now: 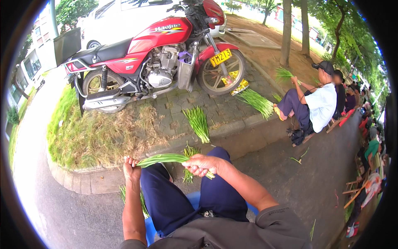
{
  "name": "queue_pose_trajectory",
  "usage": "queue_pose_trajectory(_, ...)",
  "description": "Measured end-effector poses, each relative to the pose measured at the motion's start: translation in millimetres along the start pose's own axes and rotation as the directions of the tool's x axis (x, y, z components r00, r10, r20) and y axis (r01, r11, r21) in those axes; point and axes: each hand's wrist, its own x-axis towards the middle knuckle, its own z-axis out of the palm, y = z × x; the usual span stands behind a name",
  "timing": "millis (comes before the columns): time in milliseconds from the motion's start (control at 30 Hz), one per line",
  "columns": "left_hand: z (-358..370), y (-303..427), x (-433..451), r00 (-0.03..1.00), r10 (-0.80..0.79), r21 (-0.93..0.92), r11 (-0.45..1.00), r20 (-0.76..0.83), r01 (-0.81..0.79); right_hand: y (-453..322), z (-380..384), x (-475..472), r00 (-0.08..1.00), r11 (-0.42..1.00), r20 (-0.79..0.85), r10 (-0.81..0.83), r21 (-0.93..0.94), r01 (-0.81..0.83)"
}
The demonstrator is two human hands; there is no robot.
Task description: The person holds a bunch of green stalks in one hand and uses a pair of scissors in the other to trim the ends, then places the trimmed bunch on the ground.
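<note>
A small bunch of long green stalks (163, 159), perhaps garlic scapes, stretches between my two hands above my knees. My left hand (131, 169) grips its left end. Around the other end, my right hand (200, 165) is closed, with pale cut ends sticking out below it. On the paving before me lies a larger pile of stalks (197, 124). Between my knees, more stalks (188, 152) rest at the kerb, partly hidden by my right hand. Others (143, 202) lie beside my left leg, partly covered by my forearm and leg.
A red motorcycle (161, 34) is parked on the paving ahead. Along the kerb (245, 132), to the right, sits a person in a cap (320, 96) holding stalks, with a pile of stalks (256, 102) near their feet. More people sit farther right. I sit on something blue (150, 230).
</note>
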Motion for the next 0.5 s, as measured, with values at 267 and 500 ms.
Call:
queue_pose_trajectory(267,-5.3,24.3,4.3,0.997,0.079,0.082,0.993,0.003,-0.079,-23.3,-31.8,-23.9,0.957,0.942,-0.166,-0.240,0.197,0.270)
queue_pose_trajectory(500,59.0,-70.1,-56.1,0.940,-0.341,0.634,0.733,0.026,0.248,-25.0,-24.6,-8.8,0.932,0.949,-0.235,-0.275,0.086,0.302)
